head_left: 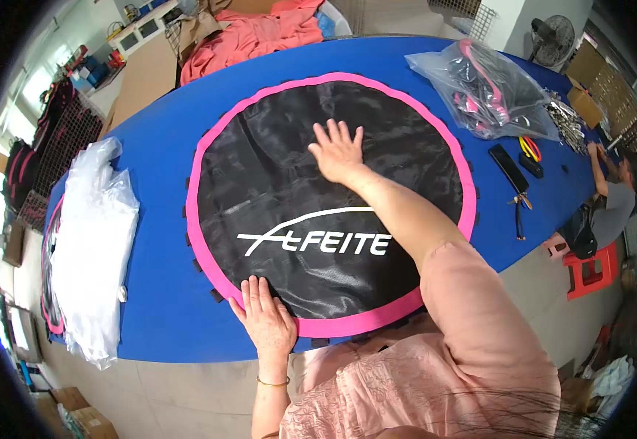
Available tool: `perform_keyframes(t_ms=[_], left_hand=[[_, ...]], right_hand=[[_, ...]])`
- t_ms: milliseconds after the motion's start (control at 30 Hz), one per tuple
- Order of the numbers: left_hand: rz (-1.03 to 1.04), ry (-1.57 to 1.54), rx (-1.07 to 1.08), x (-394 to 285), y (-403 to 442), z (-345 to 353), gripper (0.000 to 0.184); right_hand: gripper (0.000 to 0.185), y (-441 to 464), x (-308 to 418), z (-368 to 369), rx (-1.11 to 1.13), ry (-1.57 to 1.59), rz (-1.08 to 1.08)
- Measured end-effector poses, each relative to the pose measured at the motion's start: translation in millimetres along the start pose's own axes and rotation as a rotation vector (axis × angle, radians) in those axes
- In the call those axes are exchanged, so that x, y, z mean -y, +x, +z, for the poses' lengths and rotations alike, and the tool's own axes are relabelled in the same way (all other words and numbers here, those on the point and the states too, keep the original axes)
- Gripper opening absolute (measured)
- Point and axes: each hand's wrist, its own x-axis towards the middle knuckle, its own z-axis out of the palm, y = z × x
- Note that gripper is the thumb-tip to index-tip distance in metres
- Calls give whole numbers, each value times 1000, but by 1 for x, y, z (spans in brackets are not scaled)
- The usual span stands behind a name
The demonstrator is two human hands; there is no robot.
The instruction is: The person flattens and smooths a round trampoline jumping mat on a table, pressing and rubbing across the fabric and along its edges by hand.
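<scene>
A round black mat (282,175) with a pink border and white lettering lies flat on the blue table (157,293). My left hand (266,318) rests with fingers spread on the mat's lower-left edge, across the pink border. Near the upper middle of the black fabric, my right hand (338,152) lies palm down, its fingers wide apart. Neither hand grips anything. My right forearm crosses over the mat and hides part of the white curved line. Small black tabs stick out around the border.
Clear plastic bags (95,241) lie at the left. A bag with pink and black parts (483,88), a black case (509,168), pliers (520,216) and metal pieces (567,124) lie at the right. Another person (611,201) sits beyond, near a red stool (589,271).
</scene>
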Motion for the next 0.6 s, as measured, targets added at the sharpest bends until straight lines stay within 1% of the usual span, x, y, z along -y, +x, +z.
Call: perform_keyframes(t_ms=[167,267,300,433,567,600], left_hand=[[-3,1,28,0,2,-1,51],[-7,2,44,0,4,-2,51],[-3,5,46,0,4,-3,51],[-5,15,51,-1,2,-4,52],[-14,14,52,-1,2,-4,52],[-17,11,54,-1,1,-3,52]], right_hand=[[67,22,-7,4,-10,5,63],[67,27,27,11,-43,3,-5],[67,29,42,13,-17,5,-34],[66,27,84,20,1,129,-125],[65,32,72,18,47,103,-100],[64,34,63,18,21,86,-82]])
